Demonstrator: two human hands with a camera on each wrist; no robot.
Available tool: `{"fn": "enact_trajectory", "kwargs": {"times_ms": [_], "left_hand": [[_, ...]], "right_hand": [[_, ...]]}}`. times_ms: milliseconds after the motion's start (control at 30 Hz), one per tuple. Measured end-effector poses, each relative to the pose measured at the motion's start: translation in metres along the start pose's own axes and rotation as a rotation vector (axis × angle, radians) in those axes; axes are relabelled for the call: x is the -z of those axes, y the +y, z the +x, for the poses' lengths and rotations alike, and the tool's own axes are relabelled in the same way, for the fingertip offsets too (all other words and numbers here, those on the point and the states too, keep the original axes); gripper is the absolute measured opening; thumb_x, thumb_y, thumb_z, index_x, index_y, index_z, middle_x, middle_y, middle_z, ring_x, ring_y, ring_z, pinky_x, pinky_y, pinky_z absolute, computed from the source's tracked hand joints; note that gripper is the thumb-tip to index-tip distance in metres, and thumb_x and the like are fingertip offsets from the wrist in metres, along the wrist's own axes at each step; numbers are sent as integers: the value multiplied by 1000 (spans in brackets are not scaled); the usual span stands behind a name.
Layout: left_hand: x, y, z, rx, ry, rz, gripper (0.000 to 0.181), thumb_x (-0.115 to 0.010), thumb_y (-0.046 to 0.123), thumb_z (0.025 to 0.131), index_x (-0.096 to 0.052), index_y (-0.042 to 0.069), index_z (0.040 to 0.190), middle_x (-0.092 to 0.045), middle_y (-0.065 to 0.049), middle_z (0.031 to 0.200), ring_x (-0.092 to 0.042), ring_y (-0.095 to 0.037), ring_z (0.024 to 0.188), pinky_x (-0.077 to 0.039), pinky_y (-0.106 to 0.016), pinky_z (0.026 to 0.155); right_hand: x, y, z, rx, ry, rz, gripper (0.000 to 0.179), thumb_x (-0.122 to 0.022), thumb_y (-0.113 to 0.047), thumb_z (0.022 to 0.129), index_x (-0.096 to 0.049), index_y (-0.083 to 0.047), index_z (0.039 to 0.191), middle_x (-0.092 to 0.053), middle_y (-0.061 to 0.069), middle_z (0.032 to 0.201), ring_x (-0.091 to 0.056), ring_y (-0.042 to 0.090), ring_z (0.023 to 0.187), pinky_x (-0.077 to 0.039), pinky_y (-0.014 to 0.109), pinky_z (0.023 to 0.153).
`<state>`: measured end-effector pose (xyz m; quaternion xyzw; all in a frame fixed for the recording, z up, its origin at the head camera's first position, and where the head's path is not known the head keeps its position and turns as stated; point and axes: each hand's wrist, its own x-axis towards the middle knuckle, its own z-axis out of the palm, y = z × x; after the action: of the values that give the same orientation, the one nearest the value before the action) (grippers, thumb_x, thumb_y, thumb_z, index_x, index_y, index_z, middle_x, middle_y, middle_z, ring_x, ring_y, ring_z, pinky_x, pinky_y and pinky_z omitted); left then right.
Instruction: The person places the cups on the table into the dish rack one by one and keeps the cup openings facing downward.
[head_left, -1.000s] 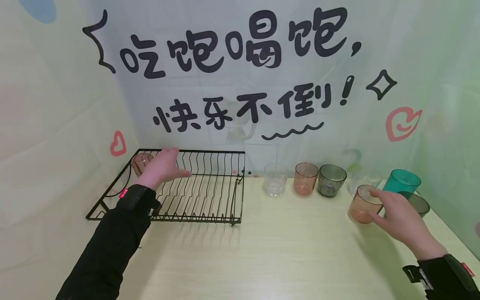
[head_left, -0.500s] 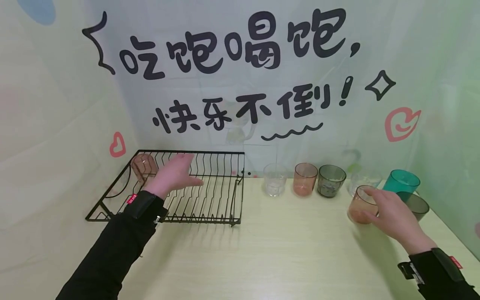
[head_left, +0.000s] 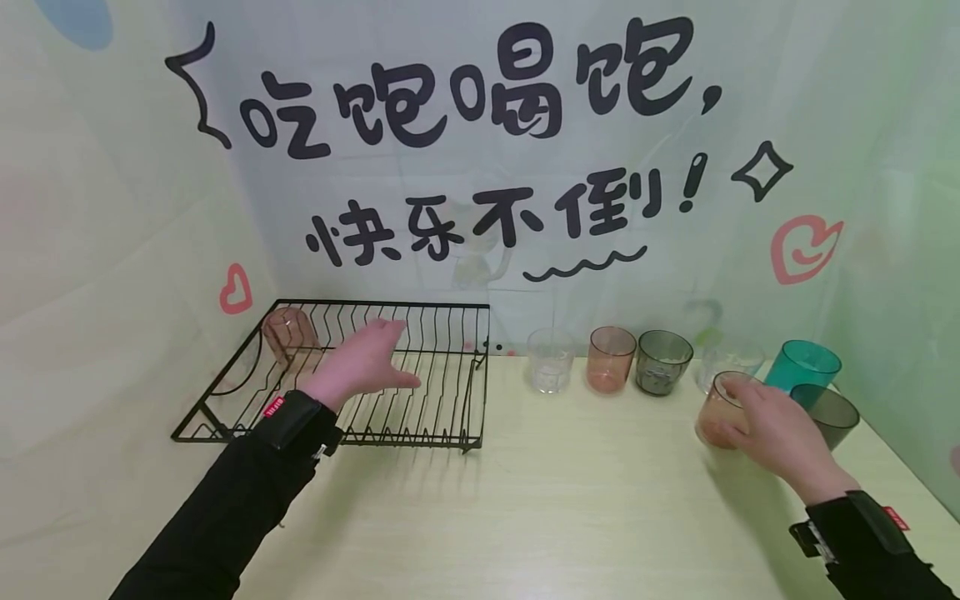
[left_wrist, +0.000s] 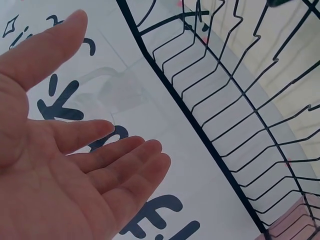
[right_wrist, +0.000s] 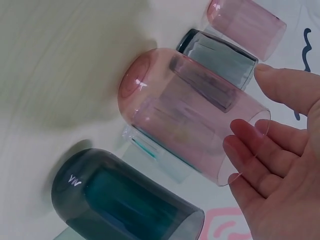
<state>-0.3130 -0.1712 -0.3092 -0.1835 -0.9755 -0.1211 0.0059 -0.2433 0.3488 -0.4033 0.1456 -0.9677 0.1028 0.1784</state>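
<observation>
My left hand (head_left: 360,362) is over the black wire dish rack (head_left: 450,305), palm turned right, thumb spread from straight fingers, holding nothing. A pink glass (head_left: 285,329) lies tilted in the rack's back left corner, behind that hand. At the right, my right hand (head_left: 787,437) is at a pink tumbler (head_left: 714,417) standing on the table. The right wrist view has the fingers (right_wrist: 250,150) overlapping the rim of this pink tumbler (right_wrist: 170,115), with the thumb (right_wrist: 285,87) apart from it.
A clear glass (head_left: 550,367), another pink glass (head_left: 611,362) and a grey glass (head_left: 663,365) stand along the back wall. Close around the right hand are a teal glass (head_left: 802,365), a dark grey glass (head_left: 832,412) and a clear one (head_left: 738,358).
My left hand has moved right and slightly toward me, away from the pink glass in the rack. The right hand has shifted a little left, closer over the pink tumbler.
</observation>
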Motion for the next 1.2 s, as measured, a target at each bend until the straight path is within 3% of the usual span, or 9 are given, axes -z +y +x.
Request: {"fn": "enact_trajectory", "kwargs": {"times_ms": [200,433,633,867,1000,1200], "left_hand": [[-3,4,-2,-9,-19,-4,94,-72,46,69,-25,4,139,-31,-21,139,-30,-36,127,-27,-52,99],[-6,11,-6,-29,-30,-26,96,-72,46,68,-24,4,140,-29,-21,140,-28,-35,128,-26,-49,101],[-8,17,-9,-39,-39,-27,95,-73,46,68,-24,6,140,-30,-19,141,-30,-33,127,-30,-47,100],[-8,23,-13,-62,-44,-32,94,-73,44,67,-26,7,140,-31,-18,139,-32,-32,126,-31,-47,99],[-9,26,-15,-85,-41,-10,94,-73,45,67,-27,5,139,-33,-18,139,-33,-32,125,-31,-46,99],[-10,32,-18,-102,-34,-3,95,-74,46,66,-27,5,139,-34,-17,138,-34,-31,125,-32,-43,99]], "right_hand": [[-2,0,2,-13,-37,-30,57,-71,-27,72,-47,1,116,-55,24,105,-51,43,91,-40,56,78],[-5,0,2,-5,-42,-53,46,-70,-23,74,-49,-2,109,-59,14,90,-54,34,81,-44,49,70],[-11,1,1,15,33,-85,28,-68,-9,71,-54,-4,95,-55,2,75,-52,24,66,-44,43,61],[-14,0,-2,49,131,-117,26,-66,-5,68,-53,-6,90,-48,-4,64,-47,19,56,-41,40,52],[-13,0,-3,53,146,-119,23,-65,-4,69,-52,-7,88,-47,-4,62,-46,19,54,-40,39,50],[-12,-4,-6,62,171,-96,20,-65,-5,71,-57,-10,89,-56,-1,70,-53,23,60,-44,39,53]]}}
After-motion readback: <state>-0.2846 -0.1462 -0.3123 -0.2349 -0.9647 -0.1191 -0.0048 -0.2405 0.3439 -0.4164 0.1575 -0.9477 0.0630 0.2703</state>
